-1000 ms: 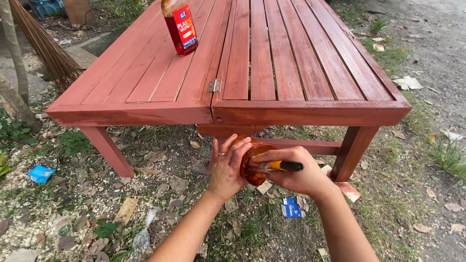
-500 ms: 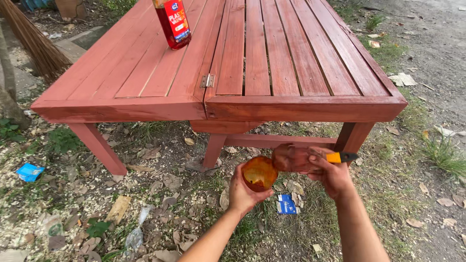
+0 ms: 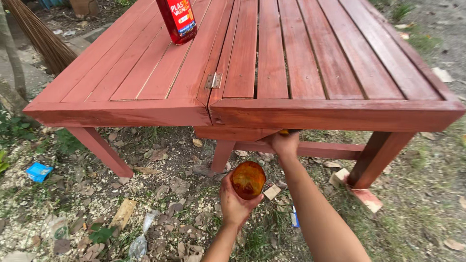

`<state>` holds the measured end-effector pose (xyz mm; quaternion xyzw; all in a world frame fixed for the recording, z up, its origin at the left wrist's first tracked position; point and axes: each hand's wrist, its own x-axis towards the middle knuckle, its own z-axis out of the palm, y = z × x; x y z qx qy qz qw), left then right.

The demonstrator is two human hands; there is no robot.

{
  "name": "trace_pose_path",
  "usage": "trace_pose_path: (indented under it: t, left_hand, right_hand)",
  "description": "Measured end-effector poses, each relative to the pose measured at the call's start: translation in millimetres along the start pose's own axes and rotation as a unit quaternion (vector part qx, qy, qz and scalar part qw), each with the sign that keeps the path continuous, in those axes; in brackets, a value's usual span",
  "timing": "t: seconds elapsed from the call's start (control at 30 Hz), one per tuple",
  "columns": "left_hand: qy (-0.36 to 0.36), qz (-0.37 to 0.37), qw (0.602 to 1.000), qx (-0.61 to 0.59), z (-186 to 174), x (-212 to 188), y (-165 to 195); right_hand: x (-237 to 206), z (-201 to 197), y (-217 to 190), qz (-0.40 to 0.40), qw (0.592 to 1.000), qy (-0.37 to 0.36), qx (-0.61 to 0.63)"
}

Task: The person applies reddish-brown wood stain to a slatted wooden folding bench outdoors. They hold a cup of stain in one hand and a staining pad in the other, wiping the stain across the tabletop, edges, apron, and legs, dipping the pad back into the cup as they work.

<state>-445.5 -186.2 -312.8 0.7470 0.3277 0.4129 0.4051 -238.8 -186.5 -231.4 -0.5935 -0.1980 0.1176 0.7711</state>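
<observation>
Amber cup in left hand's grip, below table edge

Red labelled bottle on table

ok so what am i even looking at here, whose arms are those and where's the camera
The camera sits on a person's head and looks down, so both bare arms are that person's own; there is no machine. The left hand holds a small round container of brown-orange liquid. The right hand reaches up under the front edge of a red-brown slatted wooden table and grips something orange that is mostly hidden. On the table stands a red bottle, and a metal hinge joins its two halves. Underneath is ground with dry leaves.
</observation>
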Motion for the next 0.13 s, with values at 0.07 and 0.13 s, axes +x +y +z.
trace_pose_path:
  t: [0.07,0.13]
  left_hand:
    - [0.006,0.042,0.999,0.017,-5,-2,-2]
    - [0.004,0.01,1.0,0.006,-4,-5,-1]
  right_hand:
    - [12,25,9,0.065,0.994,-0.018,0.087]
    - [19,46,17,0.231,0.828,-0.061,0.507]
